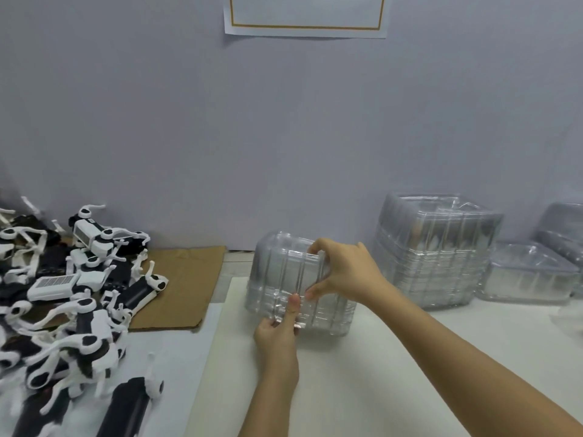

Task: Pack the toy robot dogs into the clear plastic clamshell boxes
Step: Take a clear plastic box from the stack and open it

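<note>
Presently one box (277, 272) sits mid-surface on a white sheet (347, 392), both grips on it. Left grip (277, 332) clamped on the near lower edge, thumb laid up the front wall, fingers hidden behind or under. Right grip (344, 272) pinched on the upper shell's right edge, thumb below, fingers over the top. No dog shows through the walls, so the box reads as empty. Whether the halves are snapped shut or only lying together cannot be told. Dogs (79, 294) are heaped at the left, partly on cardboard (186, 279), well apart from the box. Stack (435, 253) of nested boxes stands just right of the held one, with more shells beyond. Handling, as a judgement: the box is thin clear plastic, very light and springy. Its ribbed walls give some stiffness, but flat panels should dent under a hard squeeze, and the gloss likely makes it slippery. Best held at rims and corners, one grip anchoring the base while the other works the lid. Dogs look like light, hard plastic, with thin white legs that tangle in the heap and could snag or snap. Take one by the blocky body, not a limb.
</note>
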{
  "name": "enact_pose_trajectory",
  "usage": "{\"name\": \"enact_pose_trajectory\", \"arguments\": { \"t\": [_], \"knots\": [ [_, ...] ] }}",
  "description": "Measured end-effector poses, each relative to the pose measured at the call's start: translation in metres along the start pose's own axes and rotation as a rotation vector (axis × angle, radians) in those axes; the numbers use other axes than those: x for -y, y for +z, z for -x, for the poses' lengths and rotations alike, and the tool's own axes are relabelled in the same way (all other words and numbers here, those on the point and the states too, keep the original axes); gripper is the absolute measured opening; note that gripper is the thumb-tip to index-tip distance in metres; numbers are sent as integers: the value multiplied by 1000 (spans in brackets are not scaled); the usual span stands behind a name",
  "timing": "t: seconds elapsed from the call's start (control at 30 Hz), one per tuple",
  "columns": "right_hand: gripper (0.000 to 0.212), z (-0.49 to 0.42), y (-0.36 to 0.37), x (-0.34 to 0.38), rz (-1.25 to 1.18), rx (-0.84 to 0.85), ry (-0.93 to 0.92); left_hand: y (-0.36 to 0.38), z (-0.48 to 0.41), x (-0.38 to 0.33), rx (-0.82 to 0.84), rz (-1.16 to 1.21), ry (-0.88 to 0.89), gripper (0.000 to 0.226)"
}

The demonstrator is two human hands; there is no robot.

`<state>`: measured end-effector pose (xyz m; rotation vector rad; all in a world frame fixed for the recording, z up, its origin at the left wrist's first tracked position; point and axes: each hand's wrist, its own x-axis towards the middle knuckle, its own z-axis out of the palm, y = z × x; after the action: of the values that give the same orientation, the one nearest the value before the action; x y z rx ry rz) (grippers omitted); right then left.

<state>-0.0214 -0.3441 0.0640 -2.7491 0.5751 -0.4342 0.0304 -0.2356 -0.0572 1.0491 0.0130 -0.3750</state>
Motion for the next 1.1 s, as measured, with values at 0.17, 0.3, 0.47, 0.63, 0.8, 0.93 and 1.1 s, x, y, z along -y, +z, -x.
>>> {"name": "enact_pose_trajectory", "arguments": {
  "t": [0.17,0.3,0.47,0.63,0.8,0.93,1.1],
  "knots": [
    [79,-7,-1,9,-1,6,-18,-3,-3,0,-59,45,-7,52],
    [77,-12,-4,8,-43,19,-34,4,4,-2,-99,85,-33,49],
    [73,-12,-6,6,-101,7,-32,3,5,-3,-106,83,-55,48],
    [69,2,-1,0,-68,-28,-92,-2,12,4,-73,75,-36,55],
    [96,12,11,-3,308,-46,-259,-11,14,8,-3,121,14,49],
    [88,8,4,-2,289,-14,-249,-11,16,9,20,55,43,48],
    [79,6,2,-18,196,-53,-254,-6,21,8,9,-24,75,38]
  ]
}}
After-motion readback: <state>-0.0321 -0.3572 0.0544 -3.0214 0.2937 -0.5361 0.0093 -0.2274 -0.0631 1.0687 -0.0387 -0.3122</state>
